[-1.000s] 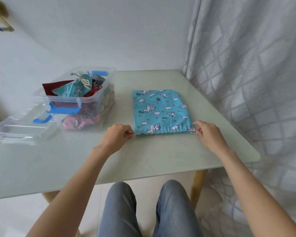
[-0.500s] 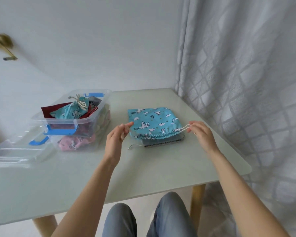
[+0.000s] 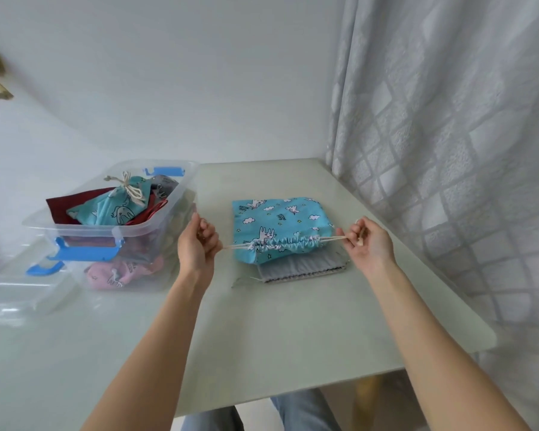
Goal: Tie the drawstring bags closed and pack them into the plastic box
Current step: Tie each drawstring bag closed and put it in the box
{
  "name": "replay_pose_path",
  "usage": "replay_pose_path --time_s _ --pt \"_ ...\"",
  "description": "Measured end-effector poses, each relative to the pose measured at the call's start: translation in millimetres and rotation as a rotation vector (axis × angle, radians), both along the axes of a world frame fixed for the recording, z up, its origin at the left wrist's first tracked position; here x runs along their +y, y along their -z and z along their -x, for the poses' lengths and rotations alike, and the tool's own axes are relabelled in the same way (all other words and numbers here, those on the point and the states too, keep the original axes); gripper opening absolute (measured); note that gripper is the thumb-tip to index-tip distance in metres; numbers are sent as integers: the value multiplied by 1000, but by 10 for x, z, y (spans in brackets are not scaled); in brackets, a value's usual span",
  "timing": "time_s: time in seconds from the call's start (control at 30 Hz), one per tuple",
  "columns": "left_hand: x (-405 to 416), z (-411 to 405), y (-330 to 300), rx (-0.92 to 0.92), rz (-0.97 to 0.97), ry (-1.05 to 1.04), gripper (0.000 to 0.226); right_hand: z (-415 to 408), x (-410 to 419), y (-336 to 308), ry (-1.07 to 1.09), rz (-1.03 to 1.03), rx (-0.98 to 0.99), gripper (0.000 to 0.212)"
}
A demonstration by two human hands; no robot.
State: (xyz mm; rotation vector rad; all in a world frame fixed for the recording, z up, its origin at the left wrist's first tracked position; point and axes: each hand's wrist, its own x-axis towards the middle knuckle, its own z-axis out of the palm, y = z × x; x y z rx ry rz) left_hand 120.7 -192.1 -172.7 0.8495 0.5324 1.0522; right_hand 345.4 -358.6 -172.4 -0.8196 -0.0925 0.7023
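Observation:
A blue drawstring bag (image 3: 277, 225) printed with white animals and clouds lies on the table, its mouth gathered toward me. It rests on a grey bag (image 3: 302, 269) whose near edge sticks out below. My left hand (image 3: 196, 244) pinches the cream drawstring (image 3: 237, 246) at the bag's left end. My right hand (image 3: 367, 242) pinches the cords at the right end, and both cords run taut. The clear plastic box (image 3: 168, 209) with blue latches stands to the left, holding a tied blue bag (image 3: 112, 206) on top of red and pink ones.
The box's clear lid (image 3: 16, 293) with a blue latch lies at the table's left edge. A patterned grey curtain (image 3: 448, 150) hangs along the right side. A white wall stands behind the pale table (image 3: 262, 337). My knees show below the front edge.
Both hands took hold of the drawstring ends and pulled them apart, so the blue bag's mouth cinched into gathers. The bag shifted back, uncovering the grey bag beneath. The camera tilted up.

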Motion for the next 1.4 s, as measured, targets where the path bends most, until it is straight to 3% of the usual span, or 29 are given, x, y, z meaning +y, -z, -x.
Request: replay_pose_path --time_s 0.1,0.2,0.27,0.4,0.57,0.8,0.9,1.0,1.13,1.27,1.4 --pt "95 -44 94 229 -119 -123 38 -51 55 113 23 72 -43 32" --pt "152 -101 225 742 -740 -256 41 -25 192 101 36 288 -385 31" --pt "226 -88 265 993 -1036 -339 42 -76 273 51 90 447 -690 29" --pt "215 -88 295 1124 -1238 -366 38 -200 302 -23 106 560 -1036 31" --pt "264 -162 370 968 -1461 -286 32 -88 291 196 -145 719 -1483 25" --pt "304 -157 406 946 -1421 -156 25 -55 287 203 -165 681 -1761 13" --pt "236 -166 364 875 -1320 -162 13 -16 298 196 -70 711 -1865 15" --pt "171 -185 321 841 -1268 -177 16 -1 315 167 31 703 -1938 9" --pt "254 -140 328 898 -1156 -291 15 -70 247 126 159 602 -1811 6" --pt "248 -133 356 1021 -1061 -321 9 -153 218 209 89 671 -1731 6" --pt "233 -116 374 993 -1061 -238 8 -151 178 222 45 675 -1643 2"
